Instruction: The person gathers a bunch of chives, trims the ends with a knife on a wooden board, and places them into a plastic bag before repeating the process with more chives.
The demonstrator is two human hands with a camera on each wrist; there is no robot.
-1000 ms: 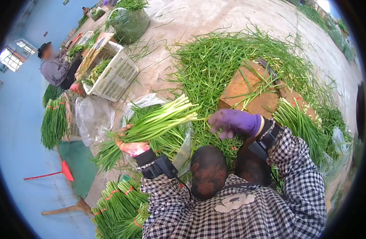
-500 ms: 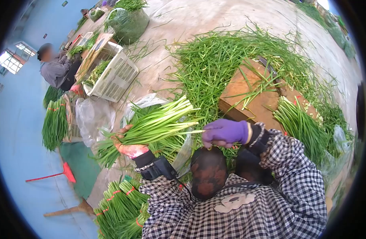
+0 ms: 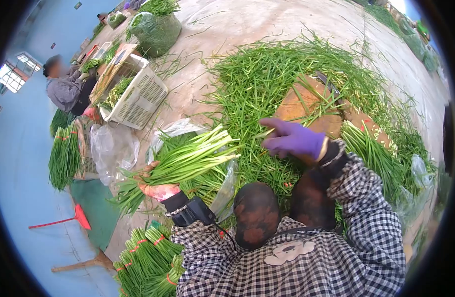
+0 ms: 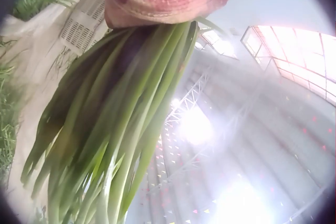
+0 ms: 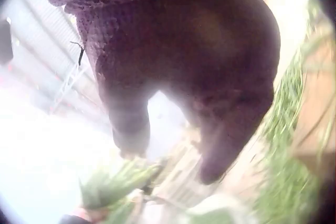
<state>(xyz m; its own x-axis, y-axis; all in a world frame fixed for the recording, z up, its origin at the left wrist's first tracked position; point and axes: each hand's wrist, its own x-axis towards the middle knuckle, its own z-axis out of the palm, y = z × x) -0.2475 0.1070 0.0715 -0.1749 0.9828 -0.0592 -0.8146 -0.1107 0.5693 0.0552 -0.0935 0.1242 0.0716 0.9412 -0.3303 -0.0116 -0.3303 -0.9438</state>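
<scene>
In the head view my left hand [image 3: 160, 185], in a pink-and-white glove, grips a loose bunch of garlic chives [image 3: 192, 158]. Their pale stem ends point right, and the green leaves hang past the hand at lower left. The left wrist view shows the leaves [image 4: 115, 119] fanning out from the glove. My right hand [image 3: 296, 139], in a purple glove, is held a short way right of the stem ends, above the loose greens. Its thumb and fingers are spread apart in the right wrist view, with a gap between them. A thin pale streak [image 3: 263, 133] shows by its fingertips.
Loose chives [image 3: 257, 84] cover the floor ahead, around a wooden block [image 3: 301, 101] with a knife [image 3: 327, 81]. Tied bunches [image 3: 148, 252] lie at lower left, another bunch [image 3: 368, 148] at right. An open plastic bag [image 3: 230, 183] sits under the left hand. Beyond are a white crate [image 3: 143, 94] and a seated person [image 3: 64, 89].
My right hand came in to the stem ends half a second ago, then drew back up and right, its fingers spreading. The left hand keeps its hold on the bunch, almost in place.
</scene>
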